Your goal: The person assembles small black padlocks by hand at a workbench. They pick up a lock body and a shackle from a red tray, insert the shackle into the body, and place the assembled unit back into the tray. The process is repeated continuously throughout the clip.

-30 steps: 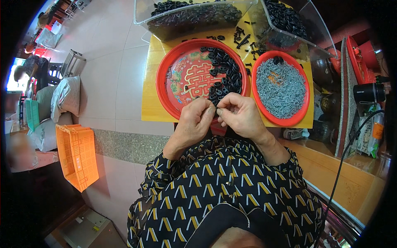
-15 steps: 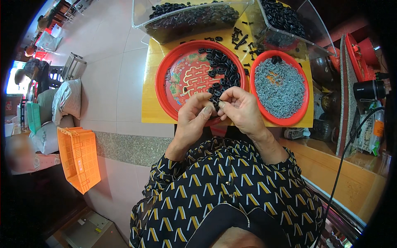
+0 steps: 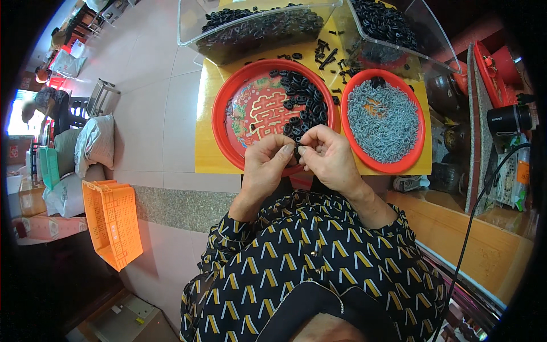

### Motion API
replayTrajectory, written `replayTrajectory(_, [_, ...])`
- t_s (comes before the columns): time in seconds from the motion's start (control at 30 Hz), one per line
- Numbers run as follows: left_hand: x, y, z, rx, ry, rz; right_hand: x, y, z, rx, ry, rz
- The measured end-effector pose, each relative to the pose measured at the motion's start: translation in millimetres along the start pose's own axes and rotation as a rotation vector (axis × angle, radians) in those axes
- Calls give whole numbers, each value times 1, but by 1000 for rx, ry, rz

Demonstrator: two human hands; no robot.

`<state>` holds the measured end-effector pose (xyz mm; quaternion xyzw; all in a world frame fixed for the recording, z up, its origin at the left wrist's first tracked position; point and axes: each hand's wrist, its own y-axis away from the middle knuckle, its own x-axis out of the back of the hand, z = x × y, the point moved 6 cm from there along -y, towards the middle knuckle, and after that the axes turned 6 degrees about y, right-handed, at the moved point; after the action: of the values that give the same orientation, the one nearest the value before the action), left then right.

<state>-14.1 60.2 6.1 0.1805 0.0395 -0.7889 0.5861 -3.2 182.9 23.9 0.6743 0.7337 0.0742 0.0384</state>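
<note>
Pale floor tiles [image 3: 154,108], crossed by a speckled stone strip [image 3: 176,208], spread left of a yellow table [image 3: 205,151]. An orange crate [image 3: 114,222] stands tilted on the floor, and farther back are pale sacks [image 3: 94,142] and another person [image 3: 57,108] bending forward.

On the table sit 2 red trays. The round red tray [image 3: 219,117] has a patterned base, and black oval pieces [image 3: 305,94] are heaped along its right side. Just to its right, the oval red tray [image 3: 390,167] holds many small grey metal pieces [image 3: 384,125], with a few black pieces at its far end. Behind them are 2 clear bins, the left bin [image 3: 228,51] and the right bin [image 3: 399,52], both containing more black pieces. Loose dark parts [image 3: 327,57] lie scattered between the bins and the trays.

The person's left hand [image 3: 266,159] and right hand [image 3: 332,161] meet above the near edge of the round tray. Thumb and forefinger of each are pinched on a small black piece [image 3: 297,153], mostly covered by the fingertips; its exact shape cannot be told.
</note>
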Motion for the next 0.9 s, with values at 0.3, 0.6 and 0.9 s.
replayTrajectory(0.3, [-6, 5, 9, -267, -309, 67, 3, -1, 2, 18, 40, -4])
replayTrajectory(0.6, [-7, 0, 6, -131, -99, 90, 2, -9, 0, 3, -117, 5])
replayTrajectory(0.9, [-14, -6, 6, -25, -86, 24, 5, -8, 16, -37, -181, -20])
